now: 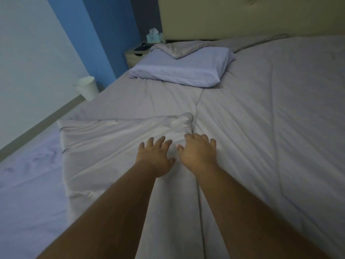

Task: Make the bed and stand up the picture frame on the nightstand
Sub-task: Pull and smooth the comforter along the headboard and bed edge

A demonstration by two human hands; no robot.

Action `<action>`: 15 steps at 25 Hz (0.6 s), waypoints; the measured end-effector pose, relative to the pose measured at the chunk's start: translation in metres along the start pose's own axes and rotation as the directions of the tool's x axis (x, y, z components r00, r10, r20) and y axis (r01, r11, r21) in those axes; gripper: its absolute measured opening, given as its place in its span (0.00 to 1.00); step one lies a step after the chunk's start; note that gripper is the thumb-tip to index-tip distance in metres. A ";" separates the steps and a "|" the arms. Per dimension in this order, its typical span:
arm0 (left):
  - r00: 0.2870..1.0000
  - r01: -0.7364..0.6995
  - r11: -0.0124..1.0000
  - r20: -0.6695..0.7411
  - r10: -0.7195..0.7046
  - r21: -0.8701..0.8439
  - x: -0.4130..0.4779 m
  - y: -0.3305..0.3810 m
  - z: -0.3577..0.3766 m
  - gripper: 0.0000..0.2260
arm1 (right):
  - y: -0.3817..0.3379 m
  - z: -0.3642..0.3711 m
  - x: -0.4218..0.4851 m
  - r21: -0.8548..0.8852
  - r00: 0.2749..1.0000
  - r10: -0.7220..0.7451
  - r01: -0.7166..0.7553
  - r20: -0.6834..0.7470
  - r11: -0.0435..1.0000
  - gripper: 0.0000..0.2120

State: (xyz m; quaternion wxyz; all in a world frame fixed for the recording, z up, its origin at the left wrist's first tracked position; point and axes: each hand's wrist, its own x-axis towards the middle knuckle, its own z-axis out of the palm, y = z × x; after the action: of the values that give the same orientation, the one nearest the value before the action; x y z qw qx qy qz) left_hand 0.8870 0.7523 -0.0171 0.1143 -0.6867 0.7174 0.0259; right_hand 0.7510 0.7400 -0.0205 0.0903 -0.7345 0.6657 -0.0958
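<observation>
Left hand (pixel 155 158), right hand (pixel 197 153) spread flat on folded-back comforter (pixel 115 146), gripping nothing; pillow (pixel 183 71) near headboard edge; nightstand (pixel 135 55) beyond.

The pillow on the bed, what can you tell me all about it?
The pillow is a soft, pale lavender rectangle in a cloth case that looks faintly wrinkled. It lies flat near the top of the bed, in front of the headboard and beside the nightstand. A corner of the grey blanket is folded over its far edge, and the pillow rests on the blanket. Neither hand touches it.
</observation>
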 end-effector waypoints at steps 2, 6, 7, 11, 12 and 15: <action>0.999 -0.033 0.999 -0.016 0.033 -0.001 0.053 -0.023 0.013 0.30 | -0.014 0.022 0.041 -0.014 0.998 0.047 -0.048 -0.053 0.999 0.24; 0.990 -0.107 0.993 -0.092 0.103 -0.045 0.157 -0.061 0.049 0.28 | -0.032 0.086 0.125 -0.022 0.987 0.135 -0.137 -0.089 0.990 0.30; 0.984 -0.137 0.990 -0.116 0.133 -0.033 0.177 -0.068 0.061 0.28 | -0.033 0.106 0.140 -0.027 0.985 0.155 -0.158 -0.078 0.987 0.30; 0.871 -0.331 0.943 -0.379 0.312 0.015 0.225 -0.090 0.125 0.25 | -0.037 0.186 0.160 -0.137 0.931 0.145 -0.200 -0.334 0.970 0.27; 0.811 -0.353 0.935 -0.496 0.311 0.010 0.230 -0.091 0.138 0.23 | -0.036 0.197 0.163 -0.165 0.901 0.118 -0.202 -0.418 0.965 0.27; 0.687 -0.412 0.911 -0.667 0.290 -0.029 0.243 -0.090 0.146 0.17 | -0.034 0.203 0.177 -0.150 0.849 0.093 -0.198 -0.519 0.969 0.23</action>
State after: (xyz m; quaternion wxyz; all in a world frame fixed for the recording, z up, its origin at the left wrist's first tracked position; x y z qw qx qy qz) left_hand 0.9873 0.5376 -0.1971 -0.2098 -0.5090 0.8248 -0.1285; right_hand 0.8535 0.5679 -0.2037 -0.1548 -0.6356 0.7260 -0.2121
